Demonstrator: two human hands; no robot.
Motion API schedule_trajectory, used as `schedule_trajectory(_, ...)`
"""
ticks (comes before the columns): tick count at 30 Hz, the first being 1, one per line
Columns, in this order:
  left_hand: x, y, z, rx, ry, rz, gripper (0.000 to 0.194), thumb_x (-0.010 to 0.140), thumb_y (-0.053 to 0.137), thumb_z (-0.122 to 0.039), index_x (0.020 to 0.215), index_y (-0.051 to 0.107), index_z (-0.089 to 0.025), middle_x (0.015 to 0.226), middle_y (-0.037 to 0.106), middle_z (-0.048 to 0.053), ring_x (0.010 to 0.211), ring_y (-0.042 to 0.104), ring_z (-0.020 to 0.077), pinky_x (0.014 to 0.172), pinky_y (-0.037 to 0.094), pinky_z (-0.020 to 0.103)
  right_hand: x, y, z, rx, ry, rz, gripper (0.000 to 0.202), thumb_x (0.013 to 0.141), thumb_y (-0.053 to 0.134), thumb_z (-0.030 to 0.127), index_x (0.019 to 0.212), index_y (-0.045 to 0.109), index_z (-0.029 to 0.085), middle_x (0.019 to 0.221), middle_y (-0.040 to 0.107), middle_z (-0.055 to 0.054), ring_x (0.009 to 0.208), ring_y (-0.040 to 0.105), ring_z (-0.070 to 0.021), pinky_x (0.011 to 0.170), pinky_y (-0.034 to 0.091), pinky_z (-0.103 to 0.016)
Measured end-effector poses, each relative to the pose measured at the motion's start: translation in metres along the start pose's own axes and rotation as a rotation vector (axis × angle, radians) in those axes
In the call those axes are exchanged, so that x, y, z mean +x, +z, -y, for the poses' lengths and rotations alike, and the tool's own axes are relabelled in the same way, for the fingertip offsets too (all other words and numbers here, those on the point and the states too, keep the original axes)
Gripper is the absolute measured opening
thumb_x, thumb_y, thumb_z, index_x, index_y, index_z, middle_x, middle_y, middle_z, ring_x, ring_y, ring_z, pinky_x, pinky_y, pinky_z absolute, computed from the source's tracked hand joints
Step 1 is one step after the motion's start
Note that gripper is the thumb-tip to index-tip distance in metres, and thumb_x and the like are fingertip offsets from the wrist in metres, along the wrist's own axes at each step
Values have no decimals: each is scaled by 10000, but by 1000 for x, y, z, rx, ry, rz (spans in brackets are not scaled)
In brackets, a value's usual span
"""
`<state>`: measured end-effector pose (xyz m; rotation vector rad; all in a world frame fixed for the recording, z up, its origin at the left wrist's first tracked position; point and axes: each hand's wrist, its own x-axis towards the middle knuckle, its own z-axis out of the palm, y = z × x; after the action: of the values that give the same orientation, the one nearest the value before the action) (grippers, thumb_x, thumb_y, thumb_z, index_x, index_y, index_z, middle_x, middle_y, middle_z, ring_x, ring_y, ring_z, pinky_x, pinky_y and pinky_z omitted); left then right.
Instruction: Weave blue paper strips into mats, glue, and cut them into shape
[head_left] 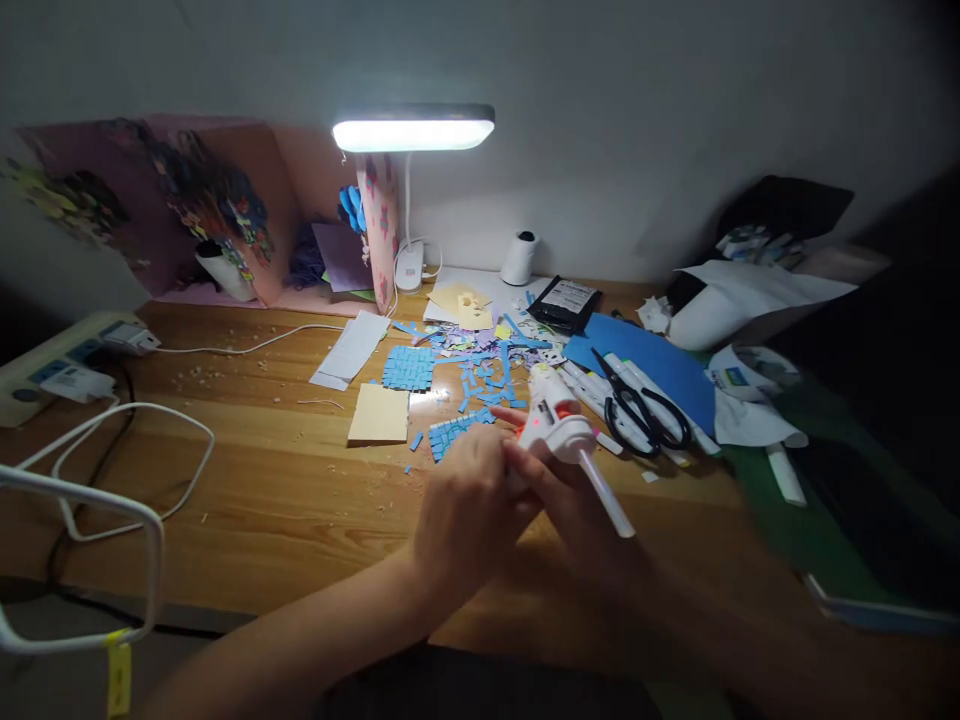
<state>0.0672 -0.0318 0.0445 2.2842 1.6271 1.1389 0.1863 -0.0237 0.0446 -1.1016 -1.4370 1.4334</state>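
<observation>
A white hot glue gun is held between both hands over the front middle of the desk. Its nozzle points away from me, a small red light glows on its side, and a clear glue stick juts from its back end. My left hand is closed around the handle area. My right hand grips the gun from the right, its thumb along the side; some of its fingers are hidden. Just beyond lie a woven blue paper piece, a second woven square and a cream paper square.
Blue and purple paper scraps cover the middle. Black scissors rest on several white markers at right, beside blue paper. A lit lamp stands behind. White cables and a power strip lie left.
</observation>
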Motion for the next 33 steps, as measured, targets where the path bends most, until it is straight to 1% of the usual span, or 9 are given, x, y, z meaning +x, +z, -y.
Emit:
schedule_trajectory(3,-1,9,1,-134,56,129,124,791,550,-237,846,454,-179,774,556,29,672,529,157,587,461,274,3,-15,-1,-22,48,-114,409,864,474,461,1189,545,224,1012,663,-63,1024,595,-226,891,458,-342)
schedule_trajectory(8,-3,8,41,14,25,425,355,762,616,-430,942,471,-161,950,524,92,872,511,247,735,474,409,14,-56,-14,-77,113,-55,345,859,440,472,1056,561,215,796,677,-52,874,631,-231,847,463,-381)
schedule_trajectory(11,-1,10,68,45,72,524,327,743,648,-361,944,486,-161,1006,504,108,937,491,259,804,455,434,18,-76,-18,-60,142,34,328,820,523,423,1031,491,173,669,646,-29,713,626,-215,774,472,-392)
schedule_trajectory(15,8,5,87,-92,180,619,199,809,570,-273,966,491,-180,1002,505,85,961,489,222,841,437,378,13,-93,-13,9,301,183,355,743,660,312,1030,481,204,817,563,5,645,622,-151,625,495,-291)
schedule_trajectory(19,15,-8,92,-157,267,739,183,803,541,-214,977,499,-179,991,499,78,940,478,205,828,428,343,-3,-94,-9,-147,374,216,293,781,621,363,1019,546,210,896,569,-23,744,634,-181,701,503,-310)
schedule_trajectory(22,13,-9,90,-123,264,758,172,797,538,-234,949,502,-162,980,494,84,918,467,208,817,424,352,-16,-86,-12,-315,360,114,200,833,552,396,930,573,222,922,608,-39,895,610,-217,815,480,-333)
schedule_trajectory(25,7,-2,87,-50,233,710,194,813,544,-325,884,496,-151,958,502,91,896,458,219,790,426,371,-25,-79,-17,-314,343,22,203,853,517,416,915,585,235,963,625,-35,949,591,-210,856,466,-318)
schedule_trajectory(28,2,6,84,1,205,644,205,840,519,-354,825,486,-152,917,517,81,863,459,213,766,426,369,-29,-77,-19,-301,361,-15,242,844,516,442,822,615,221,836,639,-21,813,609,-184,740,492,-266)
schedule_trajectory(33,0,9,81,-18,165,592,171,851,513,-301,761,481,-160,898,521,73,846,467,195,749,425,342,-32,-72,-18,-349,471,54,377,852,473,469,631,618,201,612,603,-15,574,562,-152,520,452,-236)
